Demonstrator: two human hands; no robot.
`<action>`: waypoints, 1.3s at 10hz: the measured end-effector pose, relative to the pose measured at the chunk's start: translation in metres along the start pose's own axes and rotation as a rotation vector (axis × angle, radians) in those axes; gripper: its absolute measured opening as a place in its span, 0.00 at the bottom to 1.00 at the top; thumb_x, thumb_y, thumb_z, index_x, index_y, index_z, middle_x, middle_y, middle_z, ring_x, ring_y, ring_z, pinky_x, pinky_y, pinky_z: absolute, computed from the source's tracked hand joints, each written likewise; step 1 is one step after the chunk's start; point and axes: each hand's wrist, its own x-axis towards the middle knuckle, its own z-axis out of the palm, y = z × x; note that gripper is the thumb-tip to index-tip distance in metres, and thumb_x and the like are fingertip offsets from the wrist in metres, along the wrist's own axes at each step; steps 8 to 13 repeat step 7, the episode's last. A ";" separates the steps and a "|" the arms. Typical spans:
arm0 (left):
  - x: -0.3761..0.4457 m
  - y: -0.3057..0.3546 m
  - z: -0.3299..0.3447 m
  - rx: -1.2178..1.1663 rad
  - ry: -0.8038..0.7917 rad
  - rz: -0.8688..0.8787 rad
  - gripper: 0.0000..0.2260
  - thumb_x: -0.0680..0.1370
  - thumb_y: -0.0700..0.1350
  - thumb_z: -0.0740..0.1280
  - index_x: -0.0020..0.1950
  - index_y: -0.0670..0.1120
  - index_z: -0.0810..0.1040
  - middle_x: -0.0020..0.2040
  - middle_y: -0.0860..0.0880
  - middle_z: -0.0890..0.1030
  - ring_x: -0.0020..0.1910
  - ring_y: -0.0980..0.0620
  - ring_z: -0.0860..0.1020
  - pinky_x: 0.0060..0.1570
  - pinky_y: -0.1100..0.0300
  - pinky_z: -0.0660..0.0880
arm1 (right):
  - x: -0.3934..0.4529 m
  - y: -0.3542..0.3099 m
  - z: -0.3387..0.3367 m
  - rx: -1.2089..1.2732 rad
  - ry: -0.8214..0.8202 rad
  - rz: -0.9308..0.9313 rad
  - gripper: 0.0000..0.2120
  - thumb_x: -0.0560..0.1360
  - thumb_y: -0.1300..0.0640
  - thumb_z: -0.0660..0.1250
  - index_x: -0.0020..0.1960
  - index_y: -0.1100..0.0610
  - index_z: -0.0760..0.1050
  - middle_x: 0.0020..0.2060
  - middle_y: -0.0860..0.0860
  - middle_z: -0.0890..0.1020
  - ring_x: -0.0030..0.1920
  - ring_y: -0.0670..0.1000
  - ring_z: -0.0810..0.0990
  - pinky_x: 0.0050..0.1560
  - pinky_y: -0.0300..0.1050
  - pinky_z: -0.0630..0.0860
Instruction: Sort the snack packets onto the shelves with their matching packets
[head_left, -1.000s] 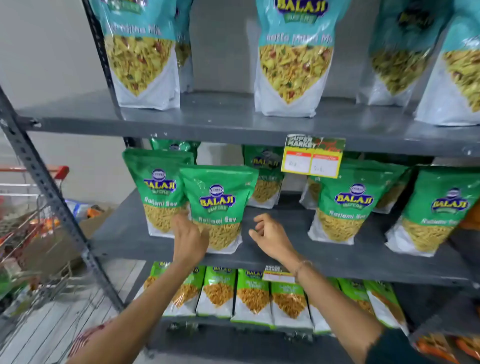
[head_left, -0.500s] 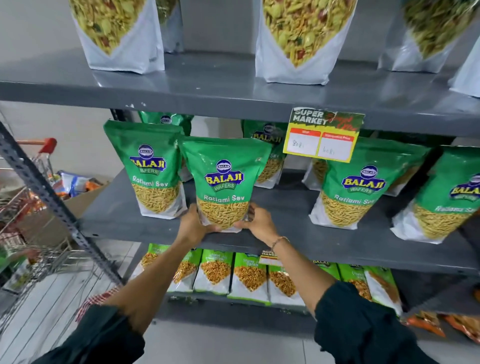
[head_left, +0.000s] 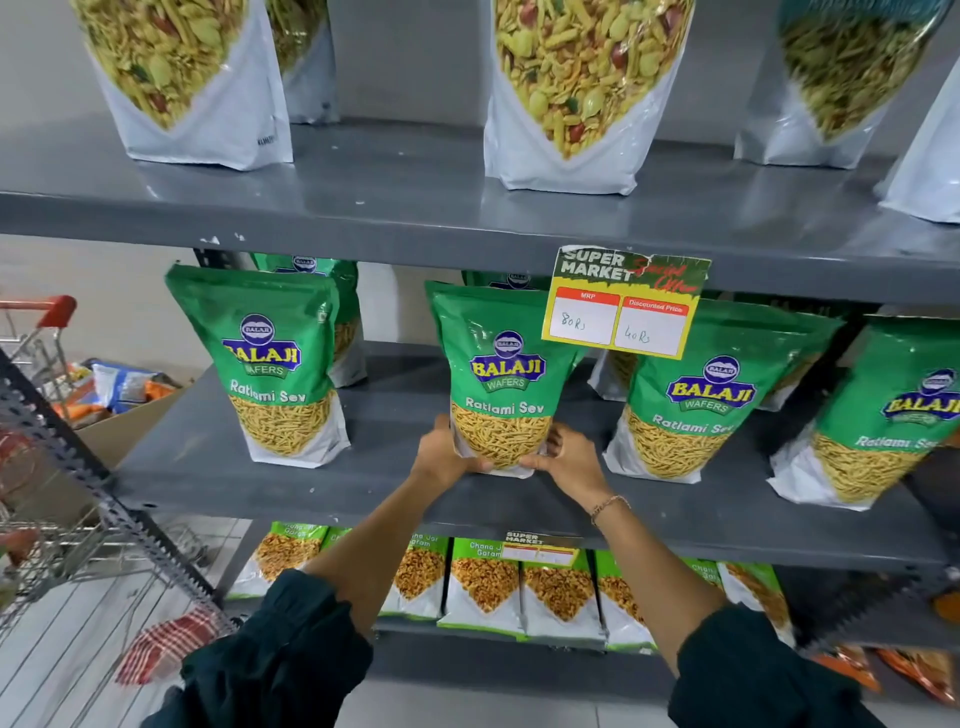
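— Gripping the base of that green Ratlami Sev pouch (head_left: 501, 384), both of them: the left hand (head_left: 441, 454) is wrapped round its lower left corner, the right hand (head_left: 563, 457) round the lower right, fingers curled behind the white bottom.

— It wasn't there a second ago, was it?

— No. A second ago it stood hard against the left-hand green Ratlami Sev packet (head_left: 280, 364), overlapping it, and the hands were only coming up to it. Half a second ago they had closed on it. Now it sits upright near the middle of the grey metal middle shelf (head_left: 208, 467), towards the front edge, with bare shelf between it and that neighbour.

— And to its right?

— Another matching green packet (head_left: 696, 395), close beside it but apart, partly under the yellow-and-red price tag (head_left: 623, 301) hanging from the shelf above.

— So it's sorted?

— I'd say so: same label all along this shelf. What looks left is letting go and checking it stands. More packets lie in the cardboard box (head_left: 119, 415) off the left end, so the job seems far from over.
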 end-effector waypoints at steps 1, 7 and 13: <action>-0.001 0.000 0.006 -0.007 0.012 0.004 0.36 0.60 0.45 0.81 0.62 0.40 0.68 0.62 0.41 0.78 0.60 0.41 0.76 0.55 0.52 0.74 | -0.003 0.004 -0.001 -0.011 -0.001 0.000 0.24 0.63 0.65 0.76 0.57 0.59 0.74 0.56 0.57 0.81 0.57 0.53 0.80 0.61 0.53 0.75; -0.014 0.003 0.017 0.085 -0.071 0.013 0.44 0.67 0.46 0.77 0.73 0.39 0.53 0.74 0.38 0.60 0.74 0.37 0.59 0.72 0.45 0.61 | -0.007 -0.002 -0.004 -0.188 -0.133 0.059 0.31 0.70 0.55 0.70 0.69 0.54 0.62 0.66 0.54 0.74 0.66 0.55 0.73 0.66 0.51 0.69; -0.014 0.003 0.017 0.085 -0.071 0.013 0.44 0.67 0.46 0.77 0.73 0.39 0.53 0.74 0.38 0.60 0.74 0.37 0.59 0.72 0.45 0.61 | -0.007 -0.002 -0.004 -0.188 -0.133 0.059 0.31 0.70 0.55 0.70 0.69 0.54 0.62 0.66 0.54 0.74 0.66 0.55 0.73 0.66 0.51 0.69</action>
